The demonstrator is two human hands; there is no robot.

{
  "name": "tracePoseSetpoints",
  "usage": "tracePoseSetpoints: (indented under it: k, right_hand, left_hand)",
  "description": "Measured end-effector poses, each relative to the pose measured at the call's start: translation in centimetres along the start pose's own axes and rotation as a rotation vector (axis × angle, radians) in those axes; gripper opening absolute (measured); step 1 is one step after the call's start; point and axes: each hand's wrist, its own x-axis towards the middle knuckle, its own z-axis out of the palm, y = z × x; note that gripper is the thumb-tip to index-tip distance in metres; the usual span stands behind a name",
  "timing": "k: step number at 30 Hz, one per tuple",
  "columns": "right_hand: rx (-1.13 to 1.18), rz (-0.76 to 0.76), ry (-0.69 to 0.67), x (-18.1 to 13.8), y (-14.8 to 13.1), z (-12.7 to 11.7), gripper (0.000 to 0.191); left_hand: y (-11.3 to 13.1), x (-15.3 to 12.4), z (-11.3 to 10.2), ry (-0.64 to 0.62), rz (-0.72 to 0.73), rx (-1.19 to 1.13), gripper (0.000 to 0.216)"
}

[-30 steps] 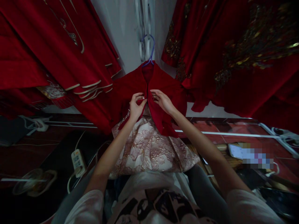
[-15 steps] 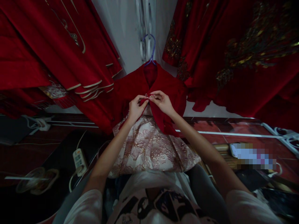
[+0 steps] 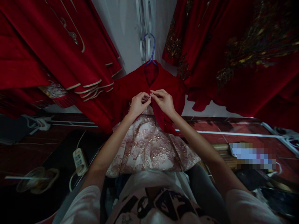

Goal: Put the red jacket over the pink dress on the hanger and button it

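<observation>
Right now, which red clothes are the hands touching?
The short red jacket on the purple hanger: left hand and right hand meet at its front. The pale-edged red garments at left and gold-decorated red garments at right hang untouched.

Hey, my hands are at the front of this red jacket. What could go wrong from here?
The left hand and right hand meet at a small shiny piece, which might slip from the fingertips. The red jacket hangs on a thin purple hanger, so a hard tug could pull it loose. The dim light may make small details easy to misjudge.
</observation>
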Motion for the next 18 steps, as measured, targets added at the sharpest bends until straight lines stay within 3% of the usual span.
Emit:
tracePoseSetpoints:
  k: [4, 13, 18]
  right_hand:
    - [0.046, 0.025, -0.05, 0.18, 0.63, -0.25, 0.038]
    - [0.073, 0.074, -0.091, 0.64, 0.49, -0.73, 0.038]
    - [0.08, 0.089, -0.111, 0.64, 0.6, -0.47, 0.039]
  left_hand:
    - [-0.18, 0.09, 0.03, -0.017, 0.016, 0.025, 0.007]
    - [0.43, 0.57, -0.32, -0.079, 0.098, 0.108, 0.006]
    - [-0.31, 0.21, 0.65, -0.052, 0.089, 0.083, 0.008]
